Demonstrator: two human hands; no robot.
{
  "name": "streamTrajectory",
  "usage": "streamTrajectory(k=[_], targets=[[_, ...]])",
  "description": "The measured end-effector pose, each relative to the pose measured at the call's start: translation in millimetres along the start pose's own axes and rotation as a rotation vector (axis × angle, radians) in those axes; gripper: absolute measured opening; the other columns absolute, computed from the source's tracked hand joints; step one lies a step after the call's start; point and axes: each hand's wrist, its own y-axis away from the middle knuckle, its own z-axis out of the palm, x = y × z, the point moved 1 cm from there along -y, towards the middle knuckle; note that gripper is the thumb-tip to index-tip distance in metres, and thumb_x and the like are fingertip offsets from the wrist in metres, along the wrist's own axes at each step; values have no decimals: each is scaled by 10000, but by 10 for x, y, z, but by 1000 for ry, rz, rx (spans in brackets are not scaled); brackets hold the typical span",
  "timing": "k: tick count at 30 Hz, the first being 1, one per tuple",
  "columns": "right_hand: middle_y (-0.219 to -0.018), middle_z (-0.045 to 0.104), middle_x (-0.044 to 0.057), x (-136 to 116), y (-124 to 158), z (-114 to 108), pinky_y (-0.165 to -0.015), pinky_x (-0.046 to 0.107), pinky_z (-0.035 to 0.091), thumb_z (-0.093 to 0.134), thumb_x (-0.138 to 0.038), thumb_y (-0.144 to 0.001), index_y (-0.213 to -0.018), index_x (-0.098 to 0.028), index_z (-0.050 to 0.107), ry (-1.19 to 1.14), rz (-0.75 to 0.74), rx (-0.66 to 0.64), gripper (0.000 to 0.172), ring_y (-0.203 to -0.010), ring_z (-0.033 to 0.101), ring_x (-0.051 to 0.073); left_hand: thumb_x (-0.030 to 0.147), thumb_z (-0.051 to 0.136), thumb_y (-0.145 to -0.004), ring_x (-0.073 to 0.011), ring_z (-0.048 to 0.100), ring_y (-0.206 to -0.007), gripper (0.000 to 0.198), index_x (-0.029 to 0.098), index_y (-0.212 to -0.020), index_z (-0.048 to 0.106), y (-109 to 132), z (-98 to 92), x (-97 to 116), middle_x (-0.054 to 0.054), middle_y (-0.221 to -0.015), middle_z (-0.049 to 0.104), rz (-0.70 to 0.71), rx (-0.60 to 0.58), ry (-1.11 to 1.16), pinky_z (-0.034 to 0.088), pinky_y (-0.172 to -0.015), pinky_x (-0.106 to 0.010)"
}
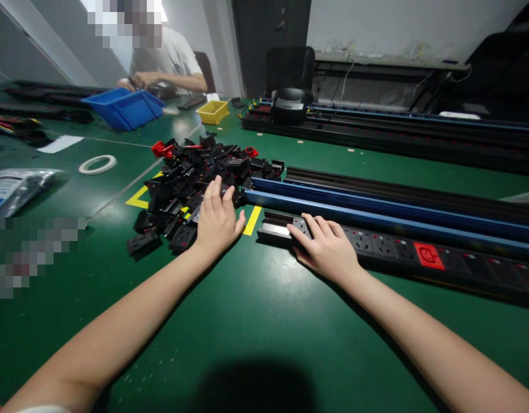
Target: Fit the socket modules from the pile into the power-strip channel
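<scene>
Left of the socket strip, the left hand spreads fingers over socket modules. Right hand, fingers apart: steady it.

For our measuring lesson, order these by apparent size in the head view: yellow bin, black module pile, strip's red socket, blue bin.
Black module pile
Blue bin
Yellow bin, red socket: too alike to rank

"What's the tally?"
"One left hand and one right hand, so two. One black socket strip, with one red socket."
"And the black modules?"
"Many, perhaps dozens; they overlap too much for a firm count. At least two red pieces lie among them."
"Anything else?"
"One blue bin, one yellow bin, one white tape ring, and one person opposite."
</scene>
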Motion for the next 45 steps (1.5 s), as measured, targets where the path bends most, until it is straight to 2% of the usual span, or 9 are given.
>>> streamTrajectory(k=[3, 7, 13, 18, 25, 31, 37, 42, 45], targets=[[-1461, 601, 195, -3, -9, -6, -985, 434, 368, 586, -409, -1002, -1454, -283, 594, -2, -5, 12, 470, -1235, 591, 350, 375, 547, -933, -448, 205, -1589, 720, 22, -1531, 359, -59, -31, -45, -324, -1697, 177, -53, -64, -54, 321, -1211, -616], [-1441, 617, 205, -4, -20, -16, -974, 437, 368, 619, -387, -979, -1428, -267, 623, -1, -10, 38, 465, -1209, 597, 354, 391, 519, -943, -464, 249, -1568, 697, 18, -1519, 395, -95, -4, -58, -317, -1656, 307, -87, -117, -121, 368, -1168, -615], [-1418, 639, 192, -8, -26, -27, -965, 437, 382, 632, -388, -972, -1403, -254, 645, 13, -11, 55, 451, -1190, 613, 347, 380, 493, -951, -460, 304, -1531, 650, 37, -1500, 440, -97, 19, -76, -283, -1632, 374, -53, -113, -176, 428, -1106, -587], [-1436, 628, 193, -11, -23, -27, -963, 434, 387, 638, -379, -965, -1421, -259, 636, 0, -8, 39, 471, -1207, 609, 353, 353, 489, -945, -454, 282, -1542, 591, 64, -1460, 477, -90, 42, -87, -268, -1637, 370, -68, -105, -155, 408, -1116, -601], [-1454, 609, 195, -10, -5, 2, -975, 438, 381, 592, -416, -997, -1456, -277, 600, 14, -2, 25, 480, -1225, 605, 351, 317, 481, -943, -488, 311, -1512, 526, 60, -1399, 540, -57, 30, -63, -262, -1623, 395, -53, -106, -159, 393, -1104, -632], [-1467, 600, 190, -5, -6, 7, -977, 436, 372, 595, -410, -994, -1456, -275, 596, -5, 5, 16, 481, -1235, 589, 353, 346, 505, -928, -456, 326, -1496, 692, 28, -1532, 395, -74, -2, -66, -274, -1599, 408, -94, -87, -107, 370, -1146, -605], [-1468, 597, 191, -11, -5, 2, -978, 438, 369, 581, -416, -1002, -1458, -276, 593, -6, 6, 6, 477, -1239, 584, 354, 421, 533, -902, -477, 389, -1417, 861, 20, -1608, 246, -192, -94, -142, -281, -1676, 280, -177, -121, -63, 361, -1151, -631], [-1466, 597, 194, -9, 3, -3, -979, 440, 369, 573, -414, -1008, -1465, -274, 586, 1, 5, 7, 478, -1237, 586, 354, 418, 522, -905, -460, 452, -1323, 807, 30, -1584, 326, -269, -111, -274, -252, -1504, 528, -178, -127, -56, 398, -1125, -616], [-1472, 594, 195, -8, 5, 2, -979, 443, 368, 582, -405, -1001, -1468, -275, 585, -6, 6, 6, 485, -1235, 586, 359, 415, 514, -907, -445, 468, -1292, 738, 30, -1530, 417, -293, -88, -346, -242, -1433, 570, -169, -97, -57, 410, -1124, -594]])
